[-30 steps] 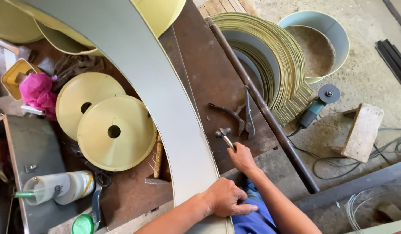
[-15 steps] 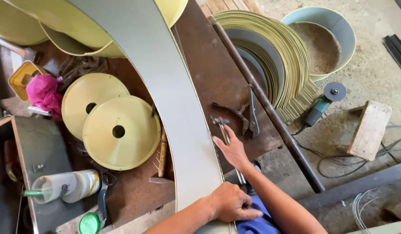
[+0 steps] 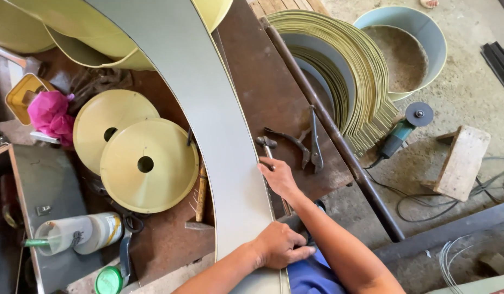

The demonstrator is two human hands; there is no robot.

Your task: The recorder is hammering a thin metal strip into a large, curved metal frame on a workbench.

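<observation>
A long curved grey metal sheet (image 3: pixel 208 109) arcs across the rusty workbench (image 3: pixel 263 81) from the top to the bottom edge. My left hand (image 3: pixel 282 246) grips its right edge near the bottom, fingers curled over the rim. My right hand (image 3: pixel 279 177) lies flat higher up, with its fingertips on the same edge. Its palm rests over the handle of a hammer (image 3: pixel 266 144), whose head lies just beyond the fingers.
Metal snips (image 3: pixel 315 141) and pliers (image 3: pixel 289 140) lie right of the hammer beside a long rusty pipe (image 3: pixel 328 125). Two yellow cones (image 3: pixel 145 163) sit left of the sheet. A stack of curved sheets (image 3: pixel 350 71), a tub (image 3: pixel 410 49) and an angle grinder (image 3: pixel 404 128) are to the right.
My right hand has drawn back from the hammer's head and settled flat on the sheet's edge. The left hand keeps its grip on the sheet.
</observation>
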